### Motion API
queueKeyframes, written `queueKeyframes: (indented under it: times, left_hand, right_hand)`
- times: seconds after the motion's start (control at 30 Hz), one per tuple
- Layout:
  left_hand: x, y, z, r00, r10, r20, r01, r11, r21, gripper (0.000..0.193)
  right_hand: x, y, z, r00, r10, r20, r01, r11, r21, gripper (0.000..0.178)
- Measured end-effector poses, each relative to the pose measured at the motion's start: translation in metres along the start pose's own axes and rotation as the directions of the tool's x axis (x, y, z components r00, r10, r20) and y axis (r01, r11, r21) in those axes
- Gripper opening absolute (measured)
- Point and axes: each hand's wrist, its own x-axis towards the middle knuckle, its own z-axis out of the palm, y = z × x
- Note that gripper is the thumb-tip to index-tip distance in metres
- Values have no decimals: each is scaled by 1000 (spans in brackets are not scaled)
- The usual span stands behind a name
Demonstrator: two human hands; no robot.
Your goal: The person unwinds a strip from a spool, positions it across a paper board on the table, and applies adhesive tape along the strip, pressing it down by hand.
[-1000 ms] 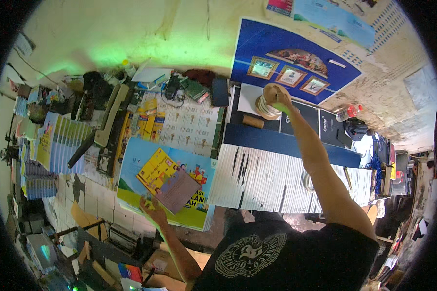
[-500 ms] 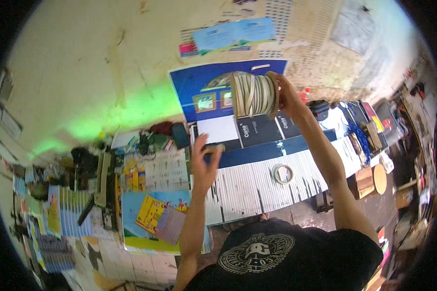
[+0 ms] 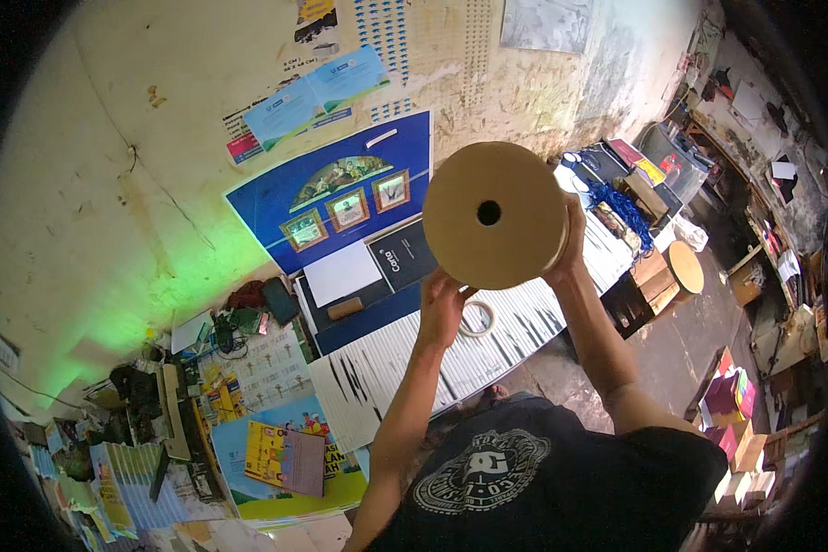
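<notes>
A large reel (image 3: pixel 460 244) with a round tan cardboard end and a dark centre hole is held up over the bench, its flat end facing me. My right hand (image 3: pixel 569 244) grips its right edge. My left hand (image 3: pixel 443 308) holds the lower left rim, with some fingers hidden behind the disc. Whatever is wound on the reel is hidden now. Just below it, a roll of tape (image 3: pixel 489 322) lies on a long row of white strips or page edges (image 3: pixel 396 368). A short brown tube (image 3: pixel 345 308) rests on the dark blue band beside a white sheet (image 3: pixel 342 274).
Black boxes or covers (image 3: pixel 403 256) lie along the wall under a blue poster (image 3: pixel 262 207). Printed booklets (image 3: pixel 285 460) and a cluttered pile are at left. Blue cord (image 3: pixel 626 212) and a round-topped wooden stool (image 3: pixel 685 267) are at right, with stacked books (image 3: pixel 731 396) beyond.
The reel has turned from side-on, showing its pale wound strip, to end-on. My left hand has left the area by the brown tube and joined the right on the reel. The view has shifted.
</notes>
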Motion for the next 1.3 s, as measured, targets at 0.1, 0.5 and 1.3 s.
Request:
queueKeyframes:
  times: [0.1, 0.5, 1.3]
  left_hand:
    - [-6, -13, 4, 996, -27, -90, 25, 999, -28, 25]
    - [10, -89, 29, 862, 67, -503, -13, 994, 110, 21]
    - [102, -180, 192, 765, 604, 224, 3, -352, 936, 14]
  right_hand:
    - [7, 2, -6, 1000, -20, -13, 20, 1000, -16, 60]
    - [42, -31, -60, 989, 105, -104, -108, 994, -31, 58]
    - [25, -143, -173, 989, -144, 40, 149, 929, -339, 80]
